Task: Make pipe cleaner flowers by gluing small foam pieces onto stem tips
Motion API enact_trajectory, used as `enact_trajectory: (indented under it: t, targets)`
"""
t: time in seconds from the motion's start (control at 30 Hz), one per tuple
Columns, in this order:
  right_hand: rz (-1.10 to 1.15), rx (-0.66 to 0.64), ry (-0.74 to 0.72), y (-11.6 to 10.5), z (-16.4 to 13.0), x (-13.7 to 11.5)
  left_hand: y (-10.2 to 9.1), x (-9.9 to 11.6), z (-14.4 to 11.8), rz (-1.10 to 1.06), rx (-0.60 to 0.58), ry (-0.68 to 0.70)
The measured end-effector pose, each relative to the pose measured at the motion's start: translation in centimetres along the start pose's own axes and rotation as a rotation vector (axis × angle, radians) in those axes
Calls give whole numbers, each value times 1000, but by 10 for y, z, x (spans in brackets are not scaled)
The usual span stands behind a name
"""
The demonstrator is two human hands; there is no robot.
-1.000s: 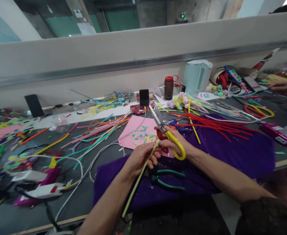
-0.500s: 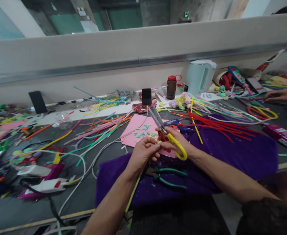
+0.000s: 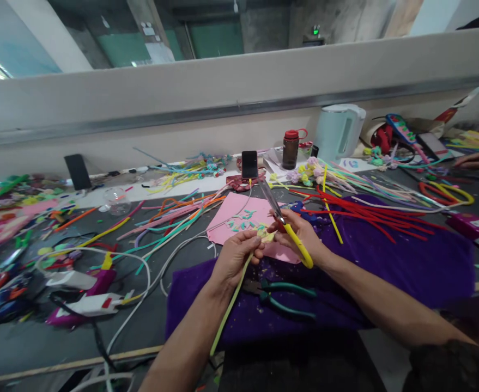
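The left hand (image 3: 235,258) pinches a pale yellow pipe cleaner (image 3: 228,313) over the purple cloth (image 3: 406,261); the right hand (image 3: 300,234) grips yellow-handled scissors (image 3: 282,223), blades closed at its tip. Snipping seems underway; another cut needs the stem fed forward.

Kettle (image 3: 339,131), brown bottle (image 3: 290,149) at back — green pliers (image 3: 282,296) on purple cloth (image 3: 406,267).

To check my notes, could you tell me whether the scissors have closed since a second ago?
Yes: the scissors now lie shut above the pink sheet; earlier the blades were spread.
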State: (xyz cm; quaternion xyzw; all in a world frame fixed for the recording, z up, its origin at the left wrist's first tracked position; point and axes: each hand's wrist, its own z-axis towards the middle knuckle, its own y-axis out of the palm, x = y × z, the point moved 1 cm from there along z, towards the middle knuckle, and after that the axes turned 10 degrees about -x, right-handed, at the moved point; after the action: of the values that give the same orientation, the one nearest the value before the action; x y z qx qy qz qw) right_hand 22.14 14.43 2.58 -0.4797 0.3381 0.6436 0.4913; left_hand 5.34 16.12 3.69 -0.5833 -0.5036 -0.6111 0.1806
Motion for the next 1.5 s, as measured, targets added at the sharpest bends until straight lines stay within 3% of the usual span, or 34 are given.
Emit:
enact_trajectory:
  t: [0.33,0.5,0.67,1.5]
  targets:
    - [-408,-114,38,2,-4,-4,-8,10,-4,-165,74,158]
    - [-697,-115,-12,12,-9,-10,-8,13,-6,-279,72,177]
    - [-833,-101,-8,19,-11,-16,-3,11,-7,-327,63,171]
    - [-777,-42,-7,22,-11,-10,-1,5,-8,-271,46,231]
